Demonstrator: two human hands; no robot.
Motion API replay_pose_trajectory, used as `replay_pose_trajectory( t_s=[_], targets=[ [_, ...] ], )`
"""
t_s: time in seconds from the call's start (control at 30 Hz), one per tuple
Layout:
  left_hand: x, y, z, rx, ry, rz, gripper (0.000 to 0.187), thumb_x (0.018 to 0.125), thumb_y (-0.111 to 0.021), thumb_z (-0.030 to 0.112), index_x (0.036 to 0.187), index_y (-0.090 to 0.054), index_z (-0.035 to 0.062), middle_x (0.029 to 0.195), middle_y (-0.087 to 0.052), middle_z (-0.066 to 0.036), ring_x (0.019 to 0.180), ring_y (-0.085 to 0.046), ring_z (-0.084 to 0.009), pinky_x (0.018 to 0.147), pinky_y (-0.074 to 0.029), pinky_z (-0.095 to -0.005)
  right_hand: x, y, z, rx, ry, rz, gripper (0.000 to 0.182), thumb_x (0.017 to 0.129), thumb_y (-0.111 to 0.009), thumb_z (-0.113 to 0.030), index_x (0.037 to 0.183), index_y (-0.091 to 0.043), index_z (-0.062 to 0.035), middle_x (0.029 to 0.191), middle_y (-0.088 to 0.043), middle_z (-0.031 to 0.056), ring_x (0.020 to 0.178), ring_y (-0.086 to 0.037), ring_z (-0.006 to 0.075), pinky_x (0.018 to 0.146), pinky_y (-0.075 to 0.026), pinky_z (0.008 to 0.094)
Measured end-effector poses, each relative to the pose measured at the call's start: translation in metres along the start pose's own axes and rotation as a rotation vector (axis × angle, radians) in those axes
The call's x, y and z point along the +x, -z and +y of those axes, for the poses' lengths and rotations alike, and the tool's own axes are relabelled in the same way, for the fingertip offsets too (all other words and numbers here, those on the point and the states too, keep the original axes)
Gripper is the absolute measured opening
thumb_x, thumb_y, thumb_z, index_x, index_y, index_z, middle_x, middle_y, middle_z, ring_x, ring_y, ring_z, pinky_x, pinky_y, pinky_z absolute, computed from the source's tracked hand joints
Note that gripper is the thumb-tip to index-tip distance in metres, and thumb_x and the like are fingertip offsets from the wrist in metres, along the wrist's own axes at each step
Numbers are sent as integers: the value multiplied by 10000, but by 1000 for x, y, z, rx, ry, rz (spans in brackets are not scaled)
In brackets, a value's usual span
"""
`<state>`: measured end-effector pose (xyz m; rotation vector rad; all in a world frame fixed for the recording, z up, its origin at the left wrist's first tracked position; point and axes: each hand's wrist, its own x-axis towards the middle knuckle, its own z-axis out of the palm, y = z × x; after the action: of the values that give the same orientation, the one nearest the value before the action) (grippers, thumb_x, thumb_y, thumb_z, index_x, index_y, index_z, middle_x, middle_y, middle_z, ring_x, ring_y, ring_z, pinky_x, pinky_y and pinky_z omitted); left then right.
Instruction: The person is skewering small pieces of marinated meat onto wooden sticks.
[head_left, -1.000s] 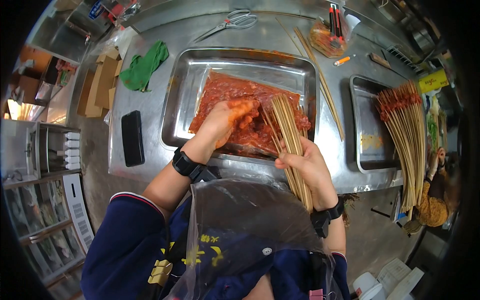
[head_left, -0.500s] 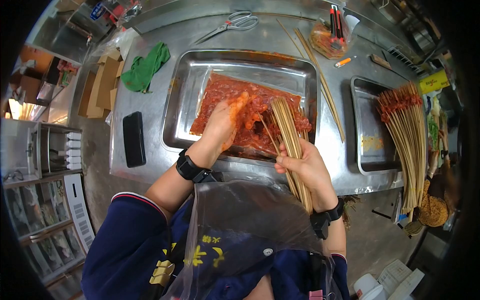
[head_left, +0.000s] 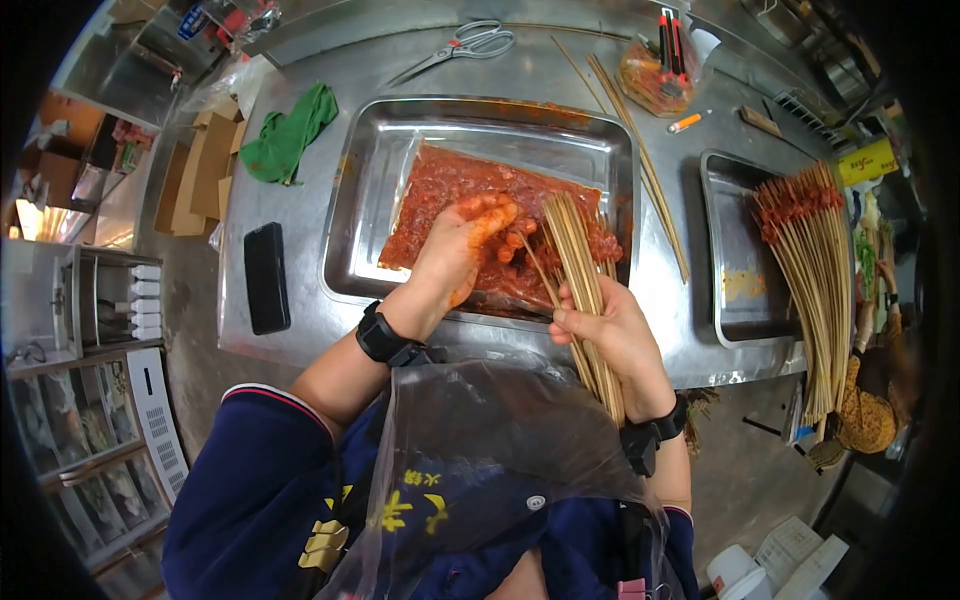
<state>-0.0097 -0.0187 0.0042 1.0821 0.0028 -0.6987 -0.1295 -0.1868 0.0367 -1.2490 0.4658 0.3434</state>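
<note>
Head view, looking down on a steel tabletop (head_left: 300, 215). At its centre sits a large metal tray (head_left: 372, 190) holding a slab of red marinated meat (head_left: 455, 180). The left hand (head_left: 455, 250), smeared with red sauce, rests on the meat with its fingers curled, pinching small pieces near the slab's middle. The right hand (head_left: 610, 335) is closed in a grip around a bundle of bare skewers (head_left: 580, 270), which slants from the person's apron up over the tray's near edge, tips lying over the meat just beside the left hand.

To the right, a second tray (head_left: 735, 285) carries a fan of loaded skewers (head_left: 805, 240), meat ends pointing away. Loose sticks (head_left: 640, 150) lie between the two trays. Scissors (head_left: 460, 45) lie beyond the big tray, a green cloth (head_left: 290, 130) at its far left, and a black phone (head_left: 266, 277) to its left.
</note>
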Motion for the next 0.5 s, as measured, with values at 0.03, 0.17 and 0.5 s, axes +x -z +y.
replay_pose_trajectory(
  t_s=[0.03,0.17,0.5],
  targets=[
    [0,0,-1,-10,6,-2,195,900,-529,161,1018,-565,10,926,-637,-155,760,-622,-172,586,-480,-254,0,0,0,5,1,3,215,773,-607,16,964,-510,33,812,-564,70,697,-608,143,635,-530,256],
    [2,2,-3,-48,27,3,241,917,-507,211,1040,-569,13,901,-636,-128,743,-611,-155,584,-473,-240,0,2,1,2,-10,1,225,769,-614,13,966,-508,36,804,-559,63,692,-605,139,632,-527,253],
    [6,1,2,-82,133,31,275,916,-522,267,963,-614,12,727,-567,2,600,-474,-63,518,-376,-197,2,3,3,5,-13,-14,238,762,-627,12,967,-506,17,776,-568,53,661,-605,129,610,-518,244]
  ],
)
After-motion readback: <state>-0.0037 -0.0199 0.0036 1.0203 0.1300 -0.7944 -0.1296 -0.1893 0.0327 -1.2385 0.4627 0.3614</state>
